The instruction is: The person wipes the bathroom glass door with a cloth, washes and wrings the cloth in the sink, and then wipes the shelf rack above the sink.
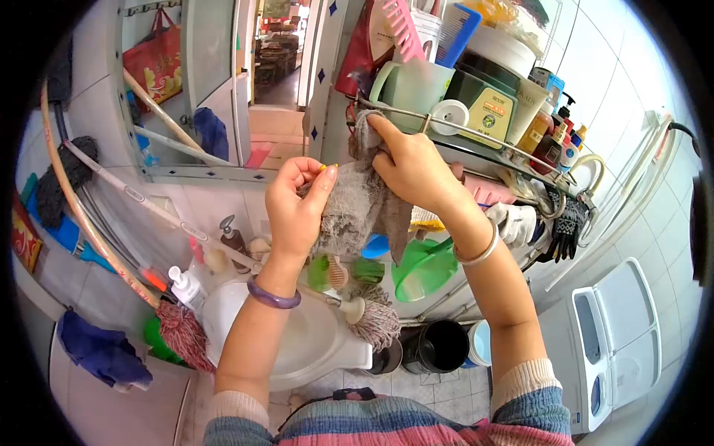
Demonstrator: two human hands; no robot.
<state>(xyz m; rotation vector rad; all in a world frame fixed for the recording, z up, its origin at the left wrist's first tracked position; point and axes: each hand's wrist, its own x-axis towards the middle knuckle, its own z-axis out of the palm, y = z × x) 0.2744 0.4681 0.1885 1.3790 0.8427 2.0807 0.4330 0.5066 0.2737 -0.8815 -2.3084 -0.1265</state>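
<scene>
A worn grey rag (351,212) hangs in front of me, bunched at its top and spread lower down. My left hand (299,204) pinches its left edge between thumb and fingers. Higher up, my right hand (413,165) is closed on the bunched upper part, right by the corner of the wire shelf rail (431,119). Whether the rag is hooked on that rail or only held against it, I cannot tell. Below the rag is the white washbasin (290,349), with a green plastic basket (424,271) hanging to its right.
Bottles, a pale green mug (416,89) and combs crowd the shelf. Gloves (569,227) hang beneath it. A mop (372,320) lies across the basin. A black bucket (439,346) stands on the floor, with a white washing machine (595,342) at right and a mirror (216,67) at left.
</scene>
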